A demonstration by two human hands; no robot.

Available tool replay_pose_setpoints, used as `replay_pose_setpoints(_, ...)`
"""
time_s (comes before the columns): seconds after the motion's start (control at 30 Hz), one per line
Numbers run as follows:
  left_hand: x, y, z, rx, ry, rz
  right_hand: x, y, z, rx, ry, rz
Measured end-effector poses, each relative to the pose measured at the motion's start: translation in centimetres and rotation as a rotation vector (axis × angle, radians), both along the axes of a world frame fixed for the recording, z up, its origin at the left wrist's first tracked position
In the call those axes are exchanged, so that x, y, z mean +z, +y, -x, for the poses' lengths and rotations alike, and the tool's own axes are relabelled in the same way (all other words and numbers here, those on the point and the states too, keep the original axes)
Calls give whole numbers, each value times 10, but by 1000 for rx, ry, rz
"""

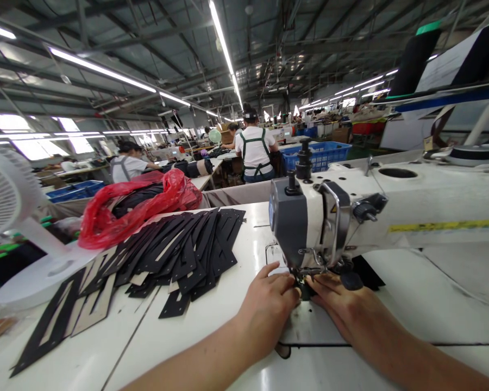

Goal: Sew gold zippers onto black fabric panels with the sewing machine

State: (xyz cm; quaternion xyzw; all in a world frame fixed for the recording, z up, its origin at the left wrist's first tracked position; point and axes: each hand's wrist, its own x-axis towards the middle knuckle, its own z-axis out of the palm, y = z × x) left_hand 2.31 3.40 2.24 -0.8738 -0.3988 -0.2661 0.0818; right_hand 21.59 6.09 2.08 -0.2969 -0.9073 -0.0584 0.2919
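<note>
With left hand (267,304) and right hand (348,309) at the machine (391,201), grips impossible to tell, black pieces (199,263) near the surface's (167,345) far edge.

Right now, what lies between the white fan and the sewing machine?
In the head view, a red plastic bag and a pile of black pieces lie between the fan and sewing machine.

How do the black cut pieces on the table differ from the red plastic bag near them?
The black cut pieces are straight-edged and thin, while the red plastic bag is crumpled and bulging. The pieces lie fanned in an overlapping spread; the bag gapes open around dark material. Both are left of the sewing machine.
</note>
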Motion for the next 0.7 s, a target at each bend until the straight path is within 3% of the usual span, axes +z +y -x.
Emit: replay_pose_setpoints(0.7,-7,7,-1,37,4,0,-8,4,0,-49,9,2)
